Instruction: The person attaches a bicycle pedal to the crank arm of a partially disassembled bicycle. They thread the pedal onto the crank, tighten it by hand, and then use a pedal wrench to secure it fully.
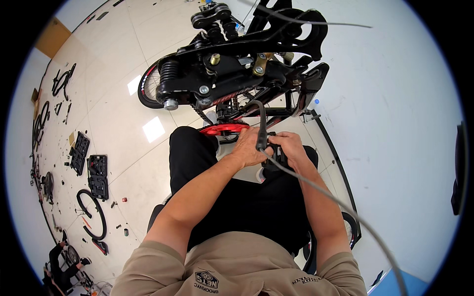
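Observation:
In front of me stands a bicycle, with a large black derailleur looming near the top of the view. Below it is a red chainring. Between my knees, my left hand is closed at the side of a black block-shaped part that looks like a pedal, its thumb against it. My right hand pinches the same part from the other side. A grey cable with a black sleeve crosses in front and hides some of the fingers and the pedal's upper end.
A bicycle wheel shows beyond the derailleur. On the floor at left lie open black tool cases, a curved tyre, a saddle and several small parts. Another person is at the lower left. A white wall runs along the right.

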`<state>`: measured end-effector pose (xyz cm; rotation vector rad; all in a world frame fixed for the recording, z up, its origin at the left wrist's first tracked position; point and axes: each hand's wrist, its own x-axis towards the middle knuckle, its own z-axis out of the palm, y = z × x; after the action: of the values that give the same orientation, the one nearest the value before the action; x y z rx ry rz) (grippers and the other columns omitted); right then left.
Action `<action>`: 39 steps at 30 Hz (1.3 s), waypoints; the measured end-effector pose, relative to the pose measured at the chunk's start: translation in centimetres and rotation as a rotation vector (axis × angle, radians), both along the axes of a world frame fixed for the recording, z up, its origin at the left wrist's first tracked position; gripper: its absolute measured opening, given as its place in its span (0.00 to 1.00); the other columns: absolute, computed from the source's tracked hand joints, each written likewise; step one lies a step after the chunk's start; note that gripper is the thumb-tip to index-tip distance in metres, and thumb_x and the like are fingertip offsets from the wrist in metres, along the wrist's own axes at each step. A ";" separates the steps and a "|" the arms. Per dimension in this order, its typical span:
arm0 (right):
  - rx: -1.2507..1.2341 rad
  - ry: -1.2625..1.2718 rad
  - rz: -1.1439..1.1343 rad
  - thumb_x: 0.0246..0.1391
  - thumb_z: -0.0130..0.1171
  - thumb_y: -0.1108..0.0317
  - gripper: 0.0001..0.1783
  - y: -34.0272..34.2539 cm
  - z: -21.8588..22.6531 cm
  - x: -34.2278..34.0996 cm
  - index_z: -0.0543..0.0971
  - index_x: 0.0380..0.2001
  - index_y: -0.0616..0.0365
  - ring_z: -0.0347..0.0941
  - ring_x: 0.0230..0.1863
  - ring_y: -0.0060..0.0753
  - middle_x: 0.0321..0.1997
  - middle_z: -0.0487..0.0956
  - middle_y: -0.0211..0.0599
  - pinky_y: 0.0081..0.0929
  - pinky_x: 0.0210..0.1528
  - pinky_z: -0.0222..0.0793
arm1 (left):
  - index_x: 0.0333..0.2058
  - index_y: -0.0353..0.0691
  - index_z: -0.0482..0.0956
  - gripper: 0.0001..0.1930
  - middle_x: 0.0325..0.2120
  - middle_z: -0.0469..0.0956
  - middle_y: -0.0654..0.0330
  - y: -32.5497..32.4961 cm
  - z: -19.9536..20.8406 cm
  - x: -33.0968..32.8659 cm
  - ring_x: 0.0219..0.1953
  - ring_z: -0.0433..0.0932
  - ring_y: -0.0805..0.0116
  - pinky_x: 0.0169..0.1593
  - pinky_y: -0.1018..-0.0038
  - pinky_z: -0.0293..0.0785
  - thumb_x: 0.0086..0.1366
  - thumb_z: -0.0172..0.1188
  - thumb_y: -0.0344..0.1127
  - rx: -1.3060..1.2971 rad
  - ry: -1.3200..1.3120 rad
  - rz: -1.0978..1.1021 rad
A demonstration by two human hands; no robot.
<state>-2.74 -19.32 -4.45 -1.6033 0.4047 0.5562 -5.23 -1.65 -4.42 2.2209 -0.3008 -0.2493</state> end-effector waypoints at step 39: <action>-0.103 -0.152 -0.097 0.56 0.67 0.68 0.13 1.4 0.5 -2.4 0.81 0.36 0.69 0.75 0.31 0.23 0.30 0.80 0.34 0.26 0.34 0.72 | 0.59 0.35 0.70 0.23 0.52 0.78 0.42 1.4 -1.4 0.8 0.57 0.76 0.44 0.62 0.59 0.70 0.65 0.47 0.19 -0.173 0.021 -0.029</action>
<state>-5.13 -17.96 -3.93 -1.7026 0.4003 0.3413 -4.43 -0.23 -5.85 2.0435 -0.3314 -0.2522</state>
